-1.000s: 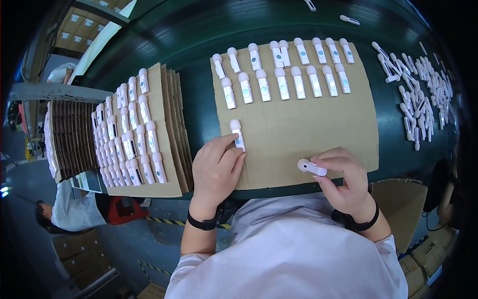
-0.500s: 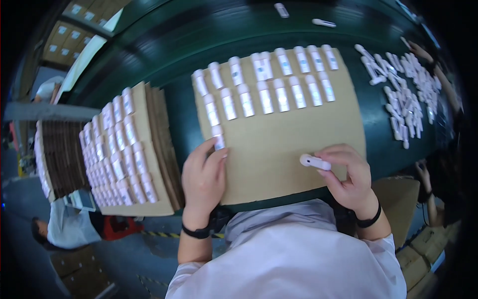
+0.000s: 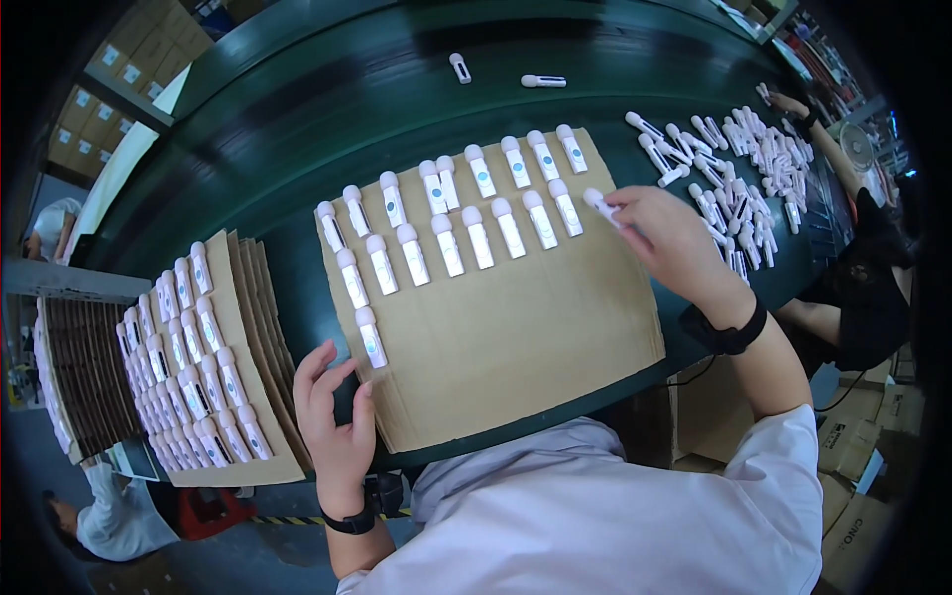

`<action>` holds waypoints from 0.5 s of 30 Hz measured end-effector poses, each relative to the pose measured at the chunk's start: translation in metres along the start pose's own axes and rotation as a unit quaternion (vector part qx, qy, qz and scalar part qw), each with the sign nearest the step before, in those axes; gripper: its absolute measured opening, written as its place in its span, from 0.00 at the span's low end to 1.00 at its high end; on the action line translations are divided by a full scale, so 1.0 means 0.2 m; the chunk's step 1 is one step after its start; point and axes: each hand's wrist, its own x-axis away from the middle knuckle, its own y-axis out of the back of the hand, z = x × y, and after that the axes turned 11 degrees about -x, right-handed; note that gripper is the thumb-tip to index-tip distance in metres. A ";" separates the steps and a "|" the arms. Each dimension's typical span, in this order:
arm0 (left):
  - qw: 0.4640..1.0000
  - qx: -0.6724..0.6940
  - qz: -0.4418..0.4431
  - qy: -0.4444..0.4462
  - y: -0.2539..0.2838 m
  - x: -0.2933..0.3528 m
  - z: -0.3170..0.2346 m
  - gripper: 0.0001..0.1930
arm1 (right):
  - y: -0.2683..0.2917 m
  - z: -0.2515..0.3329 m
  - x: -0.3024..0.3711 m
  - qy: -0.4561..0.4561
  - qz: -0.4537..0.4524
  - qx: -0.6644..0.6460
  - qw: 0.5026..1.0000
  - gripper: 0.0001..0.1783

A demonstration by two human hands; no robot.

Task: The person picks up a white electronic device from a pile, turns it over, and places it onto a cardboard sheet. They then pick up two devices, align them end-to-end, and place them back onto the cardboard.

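Observation:
My right hand [image 3: 666, 238] pinches a small pale-pink stick-shaped device with a rounded head [image 3: 599, 205] above the right side of a flat cardboard sheet [image 3: 506, 337]. Two rows of matching devices [image 3: 478, 238] lie side by side across the sheet's far half. A single device [image 3: 371, 337] begins a third row at the left edge. Just beside that one, my left hand [image 3: 337, 416] hovers over the sheet's near-left edge, fingers apart and holding nothing.
To the left, a stack of cardboard sheets [image 3: 260, 327] carries filled rows of devices. A loose heap of them [image 3: 739, 188] lies at the right, where another person's hand [image 3: 789, 105] reaches in. Two strays [image 3: 543, 81] rest on the green work surface [image 3: 347, 89] behind.
My left hand has let go of the device at the left edge and drawn back from it. My right hand has moved away from me with its device, up beside the second row's right end.

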 end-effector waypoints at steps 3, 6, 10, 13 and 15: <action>1.000 0.008 -0.004 -0.018 0.04 -0.01 -0.03 0.13 | -0.02 0.00 0.03 0.014 0.096 0.019 0.995 0.10; 0.999 0.028 -0.006 -0.034 0.09 -0.04 -0.08 0.12 | -0.02 -0.01 0.03 0.015 0.105 0.012 0.994 0.09; 0.994 0.090 0.007 -0.057 0.18 -0.07 -0.18 0.11 | -0.04 -0.06 0.01 0.007 0.101 0.019 0.995 0.09; 0.986 0.143 0.028 -0.081 0.26 -0.10 -0.25 0.11 | -0.06 -0.11 -0.01 0.007 0.093 0.027 0.995 0.09; 0.970 0.202 0.091 -0.095 0.32 -0.12 -0.30 0.10 | -0.07 -0.14 -0.04 0.014 0.087 0.031 0.996 0.10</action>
